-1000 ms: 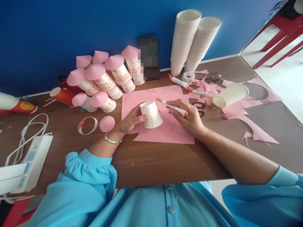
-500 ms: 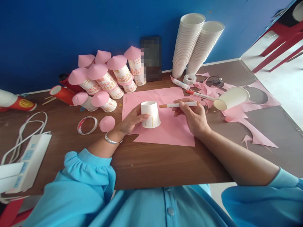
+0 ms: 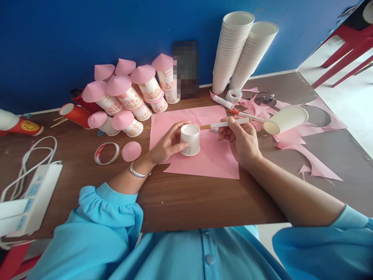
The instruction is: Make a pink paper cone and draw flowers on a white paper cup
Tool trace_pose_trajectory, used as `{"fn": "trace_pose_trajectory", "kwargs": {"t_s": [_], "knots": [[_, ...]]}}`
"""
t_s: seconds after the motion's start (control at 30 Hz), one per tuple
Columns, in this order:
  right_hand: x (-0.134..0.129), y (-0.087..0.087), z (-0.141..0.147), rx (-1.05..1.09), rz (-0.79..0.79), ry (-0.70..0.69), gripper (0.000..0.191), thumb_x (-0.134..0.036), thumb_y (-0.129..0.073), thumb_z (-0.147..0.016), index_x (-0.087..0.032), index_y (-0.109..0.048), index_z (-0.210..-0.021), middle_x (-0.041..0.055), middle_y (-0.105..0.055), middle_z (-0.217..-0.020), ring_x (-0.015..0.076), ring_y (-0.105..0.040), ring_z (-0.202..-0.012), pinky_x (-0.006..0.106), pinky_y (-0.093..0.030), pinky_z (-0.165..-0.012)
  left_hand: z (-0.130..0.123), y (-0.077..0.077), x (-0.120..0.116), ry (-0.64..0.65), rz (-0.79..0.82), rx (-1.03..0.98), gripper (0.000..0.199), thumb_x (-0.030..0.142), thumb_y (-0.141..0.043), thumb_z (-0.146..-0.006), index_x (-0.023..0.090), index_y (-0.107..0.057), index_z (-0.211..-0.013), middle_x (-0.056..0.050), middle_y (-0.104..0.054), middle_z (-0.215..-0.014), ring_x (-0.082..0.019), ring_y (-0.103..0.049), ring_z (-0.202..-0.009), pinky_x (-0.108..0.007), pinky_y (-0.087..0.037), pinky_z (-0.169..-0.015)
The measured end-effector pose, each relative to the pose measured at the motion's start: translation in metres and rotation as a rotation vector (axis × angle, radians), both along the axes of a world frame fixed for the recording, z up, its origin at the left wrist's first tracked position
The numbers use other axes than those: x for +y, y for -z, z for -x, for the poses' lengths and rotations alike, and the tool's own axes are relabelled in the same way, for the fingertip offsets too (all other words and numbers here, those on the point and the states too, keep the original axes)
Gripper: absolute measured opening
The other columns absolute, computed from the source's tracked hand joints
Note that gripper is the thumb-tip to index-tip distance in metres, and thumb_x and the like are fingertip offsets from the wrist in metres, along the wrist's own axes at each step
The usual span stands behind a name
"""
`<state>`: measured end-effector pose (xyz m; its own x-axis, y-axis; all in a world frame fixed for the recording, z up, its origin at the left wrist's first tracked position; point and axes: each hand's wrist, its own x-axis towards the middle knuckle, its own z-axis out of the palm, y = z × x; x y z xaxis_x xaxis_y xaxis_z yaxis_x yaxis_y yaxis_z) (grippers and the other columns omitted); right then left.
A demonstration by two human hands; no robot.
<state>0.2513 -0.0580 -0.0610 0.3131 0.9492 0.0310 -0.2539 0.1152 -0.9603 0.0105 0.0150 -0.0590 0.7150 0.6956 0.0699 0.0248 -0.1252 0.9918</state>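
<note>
My left hand (image 3: 167,146) is closed round a white paper cup (image 3: 190,140) from its left side, thumb across the front. The cup's narrow end is up and its wider rim down, over the pink paper sheet (image 3: 215,159). One thin brown-orange stroke shows low on its wall. My right hand (image 3: 244,140) holds a white marker (image 3: 224,123) between thumb and fingers, roughly level. The marker's brown end points left, close to the cup's upper right edge but apart from it. Whether that end is capped I cannot tell.
Decorated cups with pink cone roofs (image 3: 119,85) stand at the back left. Tall cup stacks (image 3: 233,46) lean by the blue wall. Pink scraps (image 3: 303,144), a lying cup (image 3: 287,119) and a red-tipped marker (image 3: 246,116) are at right. A tape roll (image 3: 107,153) and power strip (image 3: 39,198) lie left.
The cup has moved slightly right and turned in my left hand, so fewer drawn strokes face me. The marker has shifted a little right and up with my right hand.
</note>
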Motion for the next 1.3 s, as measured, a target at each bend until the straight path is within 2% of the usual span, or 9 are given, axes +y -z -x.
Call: {"fn": "trace_pose_trajectory", "kwargs": {"t_s": [0.2, 0.4, 0.57, 0.67, 0.8, 0.87, 0.97, 1.17, 1.3], "knots": [[0.000, 0.000, -0.001, -0.040, 0.001, 0.002, 0.038, -0.059, -0.079, -0.081, -0.024, -0.070, -0.091, -0.0009, -0.066, -0.075, 0.0128, -0.059, -0.059, 0.030, -0.053, -0.059, 0.001, 0.001, 0.001, -0.024, -0.048, 0.012, 0.067, 0.038, -0.081, -0.080, 0.024, -0.054, -0.140, -0.012, -0.062, -0.130, -0.029, -0.060, -0.121, -0.042, -0.050, -0.104], [-0.005, 0.002, 0.003, -0.462, -0.081, -0.106, 0.023, -0.044, -0.070, -0.091, -0.023, -0.072, -0.101, 0.0024, -0.071, -0.086, 0.0168, -0.065, -0.073, 0.034, -0.055, -0.070, 0.003, 0.002, 0.003, 0.021, -0.138, 0.026, 0.069, 0.032, -0.080, -0.082, 0.023, -0.049, -0.144, -0.015, -0.057, -0.145, -0.032, -0.055, -0.135, -0.047, -0.043, -0.115], [-0.007, 0.001, 0.004, -0.755, -0.241, -0.163, 0.016, -0.035, -0.064, -0.095, -0.025, -0.073, -0.103, 0.0068, -0.075, -0.103, 0.0231, -0.070, -0.094, 0.038, -0.054, -0.083, 0.002, -0.003, 0.002, 0.154, -0.223, 0.031, 0.079, 0.034, -0.084, -0.079, 0.025, -0.047, -0.148, -0.016, -0.048, -0.156, -0.034, -0.042, -0.149, -0.049, -0.034, -0.124], [-0.009, -0.002, 0.003, -0.628, -0.196, -0.163, 0.021, -0.042, -0.066, -0.095, -0.025, -0.072, -0.106, 0.0056, -0.075, -0.099, 0.0211, -0.069, -0.089, 0.037, -0.055, -0.082, 0.003, 0.000, 0.004, 0.154, -0.109, -0.077, 0.075, 0.056, -0.075, -0.084, 0.028, -0.049, -0.148, -0.014, -0.050, -0.155, -0.033, -0.041, -0.150, -0.048, -0.038, -0.122], [-0.007, -0.003, 0.003, -0.297, -0.085, -0.219, 0.034, -0.053, -0.071, -0.091, -0.024, -0.071, -0.108, 0.0048, -0.076, -0.099, 0.0181, -0.070, -0.084, 0.034, -0.058, -0.077, 0.003, 0.008, 0.011, -0.158, -0.022, -0.117, 0.047, 0.057, -0.054, -0.098, 0.027, -0.061, -0.134, -0.011, -0.064, -0.139, -0.026, -0.058, -0.133, -0.045, -0.047, -0.113], [-0.005, -0.002, 0.004, -0.215, -0.079, -0.256, 0.036, -0.055, -0.071, -0.090, -0.024, -0.071, -0.109, 0.0049, -0.076, -0.101, 0.0176, -0.070, -0.085, 0.033, -0.059, -0.076, 0.000, 0.008, 0.015, -0.239, -0.025, -0.095, 0.043, 0.052, -0.061, -0.096, 0.026, -0.062, -0.132, -0.010, -0.068, -0.133, -0.024, -0.063, -0.125, -0.041, -0.052, -0.106], [-0.002, 0.000, 0.006, -0.188, -0.084, -0.304, 0.037, -0.055, -0.073, -0.088, -0.024, -0.074, -0.109, 0.0047, -0.077, -0.101, 0.0172, -0.070, -0.086, 0.030, -0.058, -0.073, -0.007, 0.000, 0.016, -0.206, -0.034, -0.041, 0.048, 0.046, -0.075, -0.088, 0.026, -0.065, -0.130, -0.010, -0.074, -0.124, -0.024, -0.068, -0.117, -0.036, -0.055, -0.096], [-0.002, 0.001, 0.009, -0.075, -0.045, -0.371, 0.037, -0.053, -0.076, -0.087, -0.024, -0.075, -0.110, 0.0041, -0.077, -0.095, 0.0159, -0.067, -0.079, 0.027, -0.052, -0.064, -0.017, -0.011, 0.010, -0.256, -0.088, 0.033, 0.031, 0.046, -0.079, -0.083, 0.020, -0.080, -0.100, -0.008, -0.081, -0.101, -0.023, -0.074, -0.096, -0.039, -0.058, -0.092], [-0.003, -0.002, 0.004, 0.026, -0.043, -0.226, 0.037, -0.055, -0.075, -0.085, -0.025, -0.072, -0.107, 0.0023, -0.076, -0.087, 0.0154, -0.067, -0.071, 0.029, -0.053, -0.063, -0.007, -0.003, 0.022, -0.410, -0.113, -0.062, 0.029, 0.045, -0.078, -0.084, 0.020, -0.080, -0.099, -0.006, -0.081, -0.094, -0.021, -0.074, -0.092, -0.039, -0.058, -0.093]]}}
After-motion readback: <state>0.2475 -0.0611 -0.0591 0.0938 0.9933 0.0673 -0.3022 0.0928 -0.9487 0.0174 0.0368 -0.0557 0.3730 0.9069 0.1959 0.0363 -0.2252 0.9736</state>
